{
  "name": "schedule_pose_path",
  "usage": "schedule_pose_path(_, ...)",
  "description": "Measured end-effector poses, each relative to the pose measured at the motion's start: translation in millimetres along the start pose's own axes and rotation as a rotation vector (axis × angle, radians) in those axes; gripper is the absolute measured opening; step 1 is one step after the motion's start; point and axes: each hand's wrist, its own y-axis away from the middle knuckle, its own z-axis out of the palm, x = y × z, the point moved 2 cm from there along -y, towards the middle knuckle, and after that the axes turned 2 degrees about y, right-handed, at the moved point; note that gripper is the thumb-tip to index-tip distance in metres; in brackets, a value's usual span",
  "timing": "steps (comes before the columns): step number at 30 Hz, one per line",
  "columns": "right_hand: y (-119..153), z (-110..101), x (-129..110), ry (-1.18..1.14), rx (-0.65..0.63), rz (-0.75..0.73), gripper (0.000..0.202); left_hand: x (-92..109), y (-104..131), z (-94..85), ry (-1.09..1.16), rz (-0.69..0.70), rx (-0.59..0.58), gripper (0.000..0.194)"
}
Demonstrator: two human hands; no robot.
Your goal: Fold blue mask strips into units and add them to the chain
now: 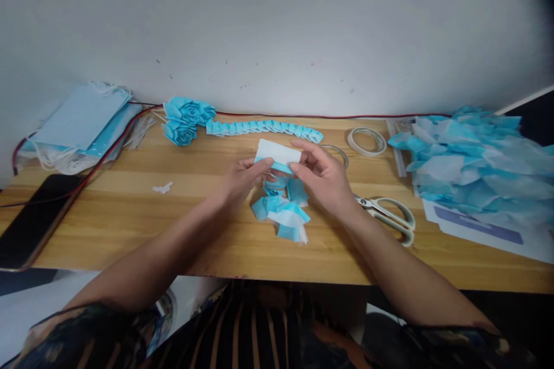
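Between my two hands I hold a small white piece of mask fabric (pixel 279 153) with a light blue strip folded up along its near edge. My left hand (pixel 247 180) pinches its left end, thumb on top of the blue fold. At the right end, my right hand (pixel 324 176) grips it between thumb and fingers. Just below lie several loose blue and white fabric pieces (pixel 281 213) on the wooden table (pixel 208 242). Behind the hands runs a row of folded blue pieces (pixel 264 127), with blue fabric flowers (pixel 186 118) at its left end.
Scissors (pixel 389 216) lie by my right forearm, a tape roll (pixel 367 142) beyond. A pile of blue and white fabric (pixel 485 164) covers the right side. On the left are stacked face masks (pixel 82 118), a phone (pixel 38 219), white scraps (pixel 163 187) and a red-black cable (pixel 108 153).
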Motion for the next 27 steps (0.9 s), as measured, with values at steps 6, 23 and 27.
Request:
schedule_pose_path(6,-7.4,-24.8,-14.2,0.538,-0.013,-0.584,0.055,12.0,2.0,0.3,0.161,-0.075,-0.035,0.037)
schedule_pose_path(23,-5.8,-14.9,-7.7,0.625,-0.081,-0.737,0.018,9.3,3.4,0.8,0.027,-0.124,-0.144,0.038)
schedule_pose_path(27,-4.7,-12.3,-8.6,0.543,-0.08,-0.674,0.018,4.6,1.1,-3.5,-0.072,-0.052,-0.092,0.035)
